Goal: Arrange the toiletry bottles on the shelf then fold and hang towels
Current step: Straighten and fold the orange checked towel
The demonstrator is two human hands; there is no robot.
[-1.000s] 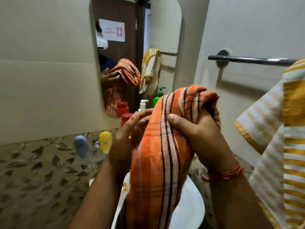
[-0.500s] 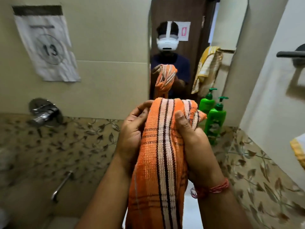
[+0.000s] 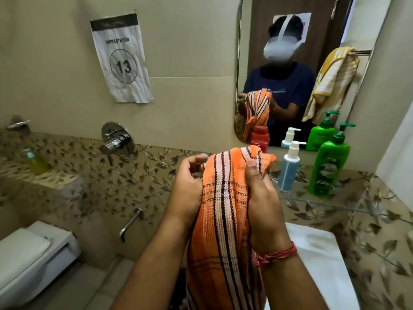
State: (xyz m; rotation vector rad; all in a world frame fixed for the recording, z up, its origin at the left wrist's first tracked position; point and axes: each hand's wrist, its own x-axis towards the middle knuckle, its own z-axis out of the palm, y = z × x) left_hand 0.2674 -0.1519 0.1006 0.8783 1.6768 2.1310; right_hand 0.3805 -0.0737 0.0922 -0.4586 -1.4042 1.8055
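An orange towel with dark and pale stripes hangs bunched between my two hands in the middle of the view. My right hand grips its upper right edge, thumb pressed over the cloth. My left hand holds the left side with its fingers curled at the top fold. On the glass shelf behind stand a green pump bottle, a blue-and-white pump bottle and a red bottle, which the towel partly hides.
A mirror above the shelf reflects me and a yellow striped towel on a bar. A white basin lies at lower right, a toilet at lower left. A wall mixer tap and a yellow-green bottle on a ledge are left.
My view has swung left and down, away from the towel bar to the mirror, shelf and toilet. Both hands still hold the orange towel, now lower and more upright.
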